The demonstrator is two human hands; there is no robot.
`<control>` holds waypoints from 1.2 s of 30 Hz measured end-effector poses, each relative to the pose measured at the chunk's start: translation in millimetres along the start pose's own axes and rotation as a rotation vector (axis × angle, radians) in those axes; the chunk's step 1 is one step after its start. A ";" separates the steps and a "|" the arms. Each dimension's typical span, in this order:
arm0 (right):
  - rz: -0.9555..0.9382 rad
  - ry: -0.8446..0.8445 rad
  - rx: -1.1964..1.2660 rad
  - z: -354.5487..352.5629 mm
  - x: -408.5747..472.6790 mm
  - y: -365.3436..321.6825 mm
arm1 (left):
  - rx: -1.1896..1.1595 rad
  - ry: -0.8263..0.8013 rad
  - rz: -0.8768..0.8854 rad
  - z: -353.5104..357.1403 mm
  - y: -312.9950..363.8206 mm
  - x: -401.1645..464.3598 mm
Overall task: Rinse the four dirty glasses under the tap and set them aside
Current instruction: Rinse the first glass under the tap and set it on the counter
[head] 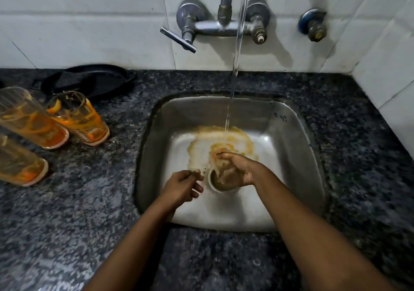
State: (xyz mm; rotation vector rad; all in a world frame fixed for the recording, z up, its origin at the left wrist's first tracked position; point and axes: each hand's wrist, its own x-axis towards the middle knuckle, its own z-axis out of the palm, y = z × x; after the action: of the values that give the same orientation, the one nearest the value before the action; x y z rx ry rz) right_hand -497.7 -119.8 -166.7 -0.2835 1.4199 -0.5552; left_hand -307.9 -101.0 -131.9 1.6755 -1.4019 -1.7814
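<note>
My right hand [235,169] grips a clear glass [216,184] low over the steel sink [298,138], tipped with its base toward me. Orange liquid spreads across the sink floor in front of it. My left hand [182,185] hovers just left of the glass with fingers loosely curled, holding nothing. A stream of water [235,66] falls from the tap [226,6] into the sink beyond the glass, not onto it. Three dirty glasses smeared with orange stand on the counter at left: one [78,118], a second [29,120] and a third [18,163] cut by the frame edge.
A dark speckled granite counter [89,212] surrounds the sink. A black pan or strap-like item [89,82] lies against the tiled wall behind the glasses. A lever handle [179,39] sticks out left of the tap; a separate valve [313,25] sits at right.
</note>
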 end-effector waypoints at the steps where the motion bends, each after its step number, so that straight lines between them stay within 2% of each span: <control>1: -0.027 0.059 -0.125 1.2 -1.7 -1.2 | -0.003 0.024 0.030 0.7 6.7 5.6; 4: -0.283 0.382 -0.555 -0.1 -3.1 -7.9 | 0.036 0.134 0.208 2.4 32.1 32.3; 7: -0.545 0.570 -0.716 -3.5 -8.5 -25.7 | 0.091 0.097 0.382 7.8 59.1 55.7; 11: -0.816 0.552 -0.901 -12.4 -6.9 -44.8 | 0.217 -0.069 0.492 21.5 88.7 73.3; 14: -0.974 0.522 -0.882 -15.8 -10.3 -50.7 | 0.199 -0.163 0.421 27.9 107.9 82.2; 16: -1.088 0.508 -0.844 -16.4 -12.1 -53.8 | 0.146 -0.315 0.355 30.7 119.6 81.5; 18: -1.193 0.539 -0.944 -17.4 -12.5 -55.5 | 0.219 -0.445 0.290 33.6 130.5 81.4; 21: -1.259 0.594 -1.108 -21.1 -13.8 -58.7 | 0.570 -0.479 0.312 39.1 137.7 81.7; 23: -1.243 0.559 -1.193 -23.6 -14.2 -61.8 | 0.812 -0.367 0.363 40.2 133.4 87.2; 26: -1.159 0.484 -1.326 -23.0 -15.3 -66.6 | 0.876 -0.334 0.330 40.9 124.3 93.2; 29: -1.098 0.462 -1.161 -20.6 -13.1 -67.2 | 0.967 -0.282 0.320 42.6 124.3 101.6; 31: -1.067 0.404 -0.862 -16.7 -15.7 -63.9 | 0.846 -0.390 0.258 38.4 132.1 102.0; 33: -1.129 0.552 -0.850 -16.1 -11.7 -57.7 | 0.367 -0.563 0.133 30.0 141.7 102.8; 35: -1.141 0.700 -0.843 -14.6 -8.2 -52.4 | -0.187 -0.509 0.014 29.3 146.8 95.0; 36: -1.108 0.777 -0.856 -10.8 -9.4 -52.8 | -0.312 -0.407 0.018 33.1 144.6 93.0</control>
State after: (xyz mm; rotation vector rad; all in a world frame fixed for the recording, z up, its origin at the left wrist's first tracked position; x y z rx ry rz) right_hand -519.1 -157.9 -133.6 -1.7565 2.1499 -0.9690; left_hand -415.9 -226.6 -75.1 1.1846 -1.1942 -2.2823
